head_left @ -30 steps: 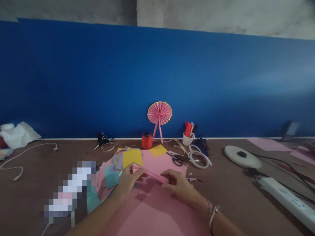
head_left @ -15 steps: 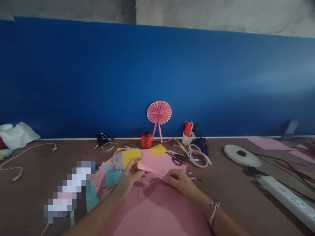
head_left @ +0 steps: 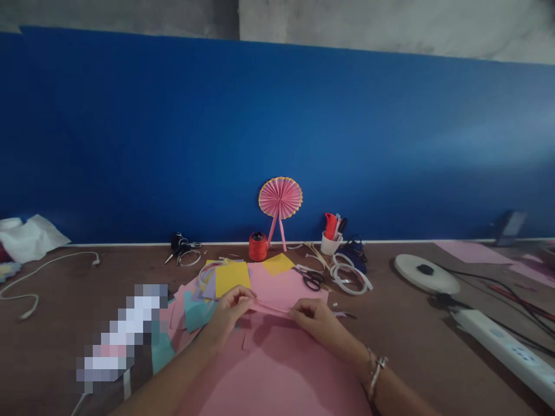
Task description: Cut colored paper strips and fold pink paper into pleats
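Note:
A narrow folded strip of pink paper (head_left: 272, 309) is stretched between my two hands. My left hand (head_left: 234, 306) pinches its left end, and my right hand (head_left: 310, 315) pinches the right end, with a bracelet on that wrist. Beneath them lies a large pink paper sheet (head_left: 277, 375). Yellow paper (head_left: 233, 280) and teal paper (head_left: 198, 312) lie beside my left hand. Black scissors (head_left: 311, 280) rest on pink paper beyond my right hand. A pleated pink paper fan (head_left: 280, 198) with yellow edging stands against the blue board.
A red spool of thread (head_left: 258, 247) stands by the fan. Farther right are a white cup (head_left: 330, 244) of pens, a coil of white tubing (head_left: 350, 276), a round white disc (head_left: 427, 275) and a power strip (head_left: 507, 349). A white cable (head_left: 56, 259) lies left.
My left hand has lowered its end of the pink strip and shifted slightly right, so the strip now lies more level. The right hand stays nearly in place.

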Action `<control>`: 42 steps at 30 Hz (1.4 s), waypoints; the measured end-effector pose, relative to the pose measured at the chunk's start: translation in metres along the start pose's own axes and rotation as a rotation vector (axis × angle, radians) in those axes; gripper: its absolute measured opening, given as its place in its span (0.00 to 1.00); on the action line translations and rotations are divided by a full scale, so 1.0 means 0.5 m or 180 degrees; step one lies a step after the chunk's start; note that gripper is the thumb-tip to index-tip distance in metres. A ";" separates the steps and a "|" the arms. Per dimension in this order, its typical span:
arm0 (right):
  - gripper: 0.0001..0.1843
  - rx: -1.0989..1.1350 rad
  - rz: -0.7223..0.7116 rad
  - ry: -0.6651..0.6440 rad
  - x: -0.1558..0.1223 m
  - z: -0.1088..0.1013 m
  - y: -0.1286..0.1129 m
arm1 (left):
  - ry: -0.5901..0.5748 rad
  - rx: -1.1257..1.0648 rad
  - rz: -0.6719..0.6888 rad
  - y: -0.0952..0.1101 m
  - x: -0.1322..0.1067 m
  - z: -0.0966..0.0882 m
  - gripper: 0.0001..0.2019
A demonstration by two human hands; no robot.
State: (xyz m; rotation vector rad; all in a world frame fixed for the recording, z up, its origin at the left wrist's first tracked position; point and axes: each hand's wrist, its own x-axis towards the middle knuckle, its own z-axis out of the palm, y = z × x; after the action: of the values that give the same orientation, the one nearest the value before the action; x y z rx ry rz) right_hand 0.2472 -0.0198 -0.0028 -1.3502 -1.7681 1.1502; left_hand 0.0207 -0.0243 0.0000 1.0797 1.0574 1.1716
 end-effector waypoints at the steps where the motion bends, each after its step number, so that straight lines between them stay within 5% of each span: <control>1: 0.15 -0.0006 0.0003 -0.0008 0.000 -0.001 0.000 | -0.0005 -0.0012 -0.0048 -0.002 0.002 -0.001 0.11; 42: 0.20 0.0450 -0.0059 -0.0090 0.003 -0.029 0.004 | -0.0339 -0.0667 -0.0330 0.005 0.001 -0.004 0.10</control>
State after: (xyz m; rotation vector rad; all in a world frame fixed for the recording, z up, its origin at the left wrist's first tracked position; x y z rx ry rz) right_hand 0.2603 -0.0145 0.0016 -1.2375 -1.6818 1.2648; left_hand 0.0186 -0.0232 0.0021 0.9025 0.8767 1.1027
